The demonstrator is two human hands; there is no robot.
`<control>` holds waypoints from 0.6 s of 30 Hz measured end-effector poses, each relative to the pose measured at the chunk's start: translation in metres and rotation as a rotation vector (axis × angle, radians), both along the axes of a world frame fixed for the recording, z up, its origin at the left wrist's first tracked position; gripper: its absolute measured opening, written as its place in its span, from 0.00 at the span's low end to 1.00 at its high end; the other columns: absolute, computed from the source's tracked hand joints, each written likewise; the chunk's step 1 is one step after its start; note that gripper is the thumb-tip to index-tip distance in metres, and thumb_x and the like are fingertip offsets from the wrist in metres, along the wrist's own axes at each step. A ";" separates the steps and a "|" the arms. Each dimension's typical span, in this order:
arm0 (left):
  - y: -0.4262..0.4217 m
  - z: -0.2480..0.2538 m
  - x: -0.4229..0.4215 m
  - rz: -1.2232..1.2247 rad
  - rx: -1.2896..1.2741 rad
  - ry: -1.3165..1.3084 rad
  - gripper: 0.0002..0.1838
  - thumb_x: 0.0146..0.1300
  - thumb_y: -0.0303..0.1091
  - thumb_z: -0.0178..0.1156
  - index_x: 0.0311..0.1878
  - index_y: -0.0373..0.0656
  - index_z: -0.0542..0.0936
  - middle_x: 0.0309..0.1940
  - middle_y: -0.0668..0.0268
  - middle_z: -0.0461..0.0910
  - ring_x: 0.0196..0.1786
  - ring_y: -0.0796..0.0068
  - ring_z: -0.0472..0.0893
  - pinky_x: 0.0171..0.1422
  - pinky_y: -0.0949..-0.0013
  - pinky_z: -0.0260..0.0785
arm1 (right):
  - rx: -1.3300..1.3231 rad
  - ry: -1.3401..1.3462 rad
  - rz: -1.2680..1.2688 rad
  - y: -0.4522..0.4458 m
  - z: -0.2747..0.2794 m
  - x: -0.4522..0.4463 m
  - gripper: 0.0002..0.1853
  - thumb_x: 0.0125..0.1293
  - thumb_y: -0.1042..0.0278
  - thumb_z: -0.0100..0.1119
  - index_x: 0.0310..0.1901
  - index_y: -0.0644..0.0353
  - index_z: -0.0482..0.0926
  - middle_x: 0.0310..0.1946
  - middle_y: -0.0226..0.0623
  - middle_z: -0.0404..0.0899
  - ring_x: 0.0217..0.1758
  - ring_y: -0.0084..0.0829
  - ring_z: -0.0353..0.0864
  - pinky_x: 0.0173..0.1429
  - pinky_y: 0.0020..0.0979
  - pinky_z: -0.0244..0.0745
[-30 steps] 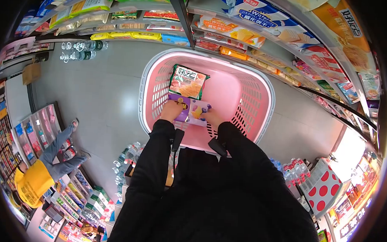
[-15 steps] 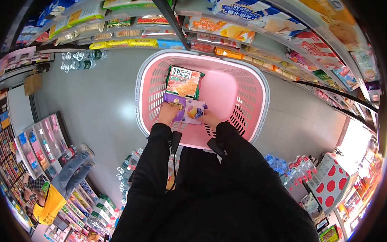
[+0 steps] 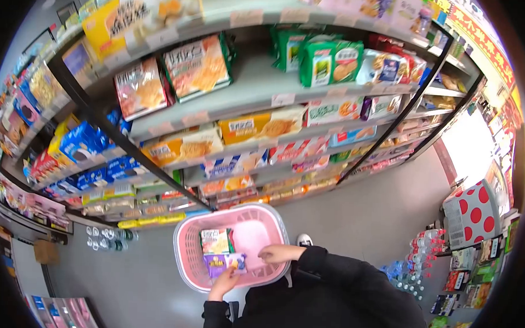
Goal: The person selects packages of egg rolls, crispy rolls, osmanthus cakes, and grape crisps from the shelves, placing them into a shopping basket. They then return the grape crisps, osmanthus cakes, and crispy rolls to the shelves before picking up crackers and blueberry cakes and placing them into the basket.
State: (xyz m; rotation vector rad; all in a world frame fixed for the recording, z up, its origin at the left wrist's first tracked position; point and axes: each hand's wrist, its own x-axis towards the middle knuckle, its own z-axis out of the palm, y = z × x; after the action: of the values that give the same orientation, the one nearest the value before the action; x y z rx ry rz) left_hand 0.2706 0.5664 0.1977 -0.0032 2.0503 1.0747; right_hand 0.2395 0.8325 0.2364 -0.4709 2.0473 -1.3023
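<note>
A pink basket (image 3: 183, 271) with a grey rim stands in front of my body. Inside it, at the left, lies a white, red and green snack pack (image 3: 216, 241), and just below that a purple pack (image 3: 225, 263). My left hand (image 3: 224, 281) is at the basket's near side, its fingers at the lower edge of the purple pack; whether they grip it is unclear. Over the right part of the basket, my right hand (image 3: 278, 254) is apart from the packs, fingers spread and holding nothing.
Shelves (image 3: 253, 94) full of biscuit packs rise beyond the basket, with black posts between sections. Water bottles stand on the floor at the left (image 3: 110, 239) and right (image 3: 424, 250). A box with red dots (image 3: 473, 215) is at the right.
The view has tilted up to the shelves, and the basket appears lower and smaller. My right hand has left the purple pack. The person in yellow is out of view.
</note>
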 end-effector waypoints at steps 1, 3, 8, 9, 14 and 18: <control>0.004 0.001 -0.001 0.001 -0.001 0.030 0.27 0.54 0.40 0.54 0.55 0.35 0.66 0.47 0.51 0.73 0.48 0.60 0.74 0.51 0.67 0.65 | 0.003 -0.037 0.014 0.012 0.003 0.001 0.20 0.55 0.65 0.49 0.47 0.68 0.71 0.40 0.48 0.76 0.44 0.38 0.75 0.50 0.32 0.67; 0.020 0.018 -0.007 -0.176 -0.020 0.218 0.29 0.54 0.43 0.54 0.55 0.34 0.66 0.46 0.50 0.73 0.46 0.58 0.75 0.50 0.66 0.66 | 0.056 -0.090 0.119 0.041 0.013 -0.006 0.21 0.59 0.64 0.50 0.51 0.69 0.67 0.45 0.46 0.73 0.49 0.34 0.73 0.53 0.29 0.67; 0.095 0.092 -0.039 -0.168 -0.268 0.318 0.28 0.54 0.45 0.52 0.53 0.34 0.68 0.48 0.47 0.71 0.52 0.52 0.71 0.55 0.62 0.63 | 0.052 0.029 0.134 0.121 0.082 -0.026 0.23 0.60 0.59 0.50 0.51 0.68 0.67 0.45 0.45 0.74 0.49 0.34 0.73 0.52 0.30 0.67; 0.109 0.092 -0.049 -0.237 -0.243 0.367 0.28 0.54 0.46 0.52 0.53 0.34 0.68 0.48 0.47 0.71 0.52 0.52 0.70 0.56 0.62 0.62 | 0.049 0.094 0.165 0.143 0.104 -0.037 0.23 0.60 0.58 0.50 0.51 0.67 0.67 0.44 0.44 0.74 0.48 0.34 0.74 0.51 0.30 0.68; 0.209 0.186 -0.117 -0.436 -0.061 0.217 0.24 0.60 0.41 0.51 0.55 0.37 0.66 0.44 0.55 0.74 0.46 0.65 0.74 0.50 0.68 0.66 | 0.025 0.552 -0.197 0.242 0.202 -0.087 0.21 0.57 0.63 0.52 0.50 0.66 0.67 0.43 0.48 0.73 0.47 0.40 0.73 0.50 0.35 0.68; 0.288 0.276 -0.169 -0.126 0.319 0.766 0.22 0.61 0.35 0.51 0.57 0.39 0.65 0.50 0.63 0.72 0.53 0.73 0.71 0.54 0.69 0.64 | -0.171 0.955 -0.564 0.291 0.245 -0.129 0.24 0.57 0.68 0.54 0.55 0.62 0.64 0.50 0.42 0.69 0.53 0.34 0.70 0.55 0.29 0.64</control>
State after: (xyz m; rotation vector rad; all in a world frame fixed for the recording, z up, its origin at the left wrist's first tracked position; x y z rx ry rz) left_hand 0.1015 0.8547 0.4740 0.7992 2.4492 1.4550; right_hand 0.1108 1.1235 0.4816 -0.7199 3.0186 -1.8101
